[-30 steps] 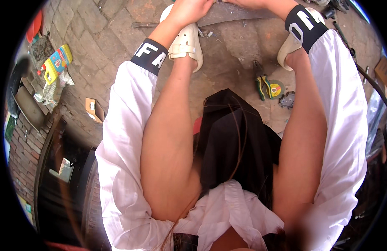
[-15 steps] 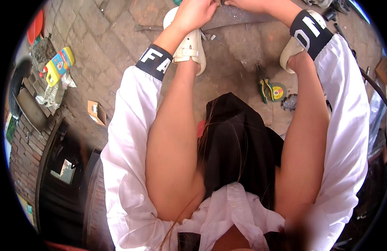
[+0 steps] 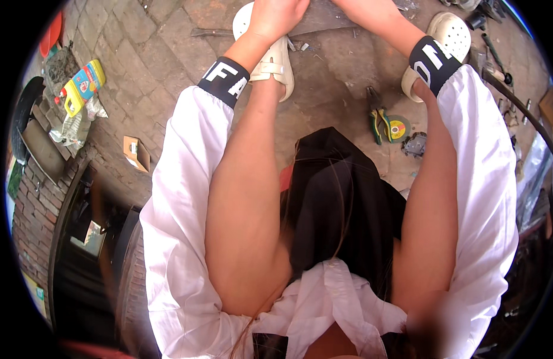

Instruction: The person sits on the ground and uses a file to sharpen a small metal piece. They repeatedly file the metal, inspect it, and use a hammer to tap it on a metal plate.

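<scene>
At the top edge my left hand (image 3: 282, 16) shows its back, its fingers cut off by the frame. My right hand (image 3: 355, 7) is mostly out of the picture, with only the wrist side showing, close to the left one. Whatever they hold or touch is hidden above the edge. Beneath them a flat greyish board (image 3: 327, 23) lies on the floor between my cream clogs. Nearer to me are green-and-yellow handled pliers (image 3: 379, 124), a round yellow-centred disc (image 3: 398, 129) and a dark metal part (image 3: 414, 144).
Over the brick floor at the left stand a yellow jug (image 3: 84, 88), crumpled plastic (image 3: 73, 128) and a small open cardboard box (image 3: 136, 154). A dark hose or bar (image 3: 521, 110) and loose tools lie at the right. A thin strip (image 3: 213, 32) sticks out beside my left clog.
Both hands have shifted up, further out of the frame. My right forearm has swung left and inward, uncovering more of the right clog and the tools beside it.
</scene>
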